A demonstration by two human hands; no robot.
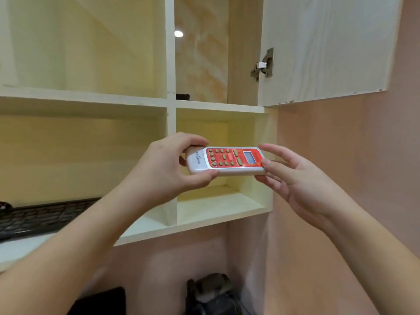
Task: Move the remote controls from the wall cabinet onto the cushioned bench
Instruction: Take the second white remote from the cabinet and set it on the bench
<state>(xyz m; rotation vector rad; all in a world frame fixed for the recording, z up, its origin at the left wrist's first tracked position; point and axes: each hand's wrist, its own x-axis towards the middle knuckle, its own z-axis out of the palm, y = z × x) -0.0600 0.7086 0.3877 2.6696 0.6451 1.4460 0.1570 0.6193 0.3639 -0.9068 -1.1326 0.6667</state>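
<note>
Both forearms reaching up from the lower frame edge toward the wall cabinet (169, 103). Left hand (163, 169) curled round the plain end of a white air-conditioner remote (225, 161), thumb below and fingers (193, 139) over the top edge, held flat with its orange button panel and small grey screen facing the camera. Right hand (295, 178) spread and relaxed, fingertips just touching the screen end, probably steadying it or about to take it over; not gripping. Remote held clear of the cabinet, in front of the lower right compartment (218, 205), which shows nothing else inside. Likely just lifted out, so well placed to be carried down to the cushioned bench, which lies out of view.

Upper right compartment, its door (325, 46) swung open on a metal hinge (263, 64): a small dark object (182, 96) at the front left corner, possibly another remote, too little visible to say. Upper left compartment showing nothing. Lower left shelf carrying a black keyboard (41, 217) and, at the far left edge, a dark rounded thing, perhaps a mouse
</note>
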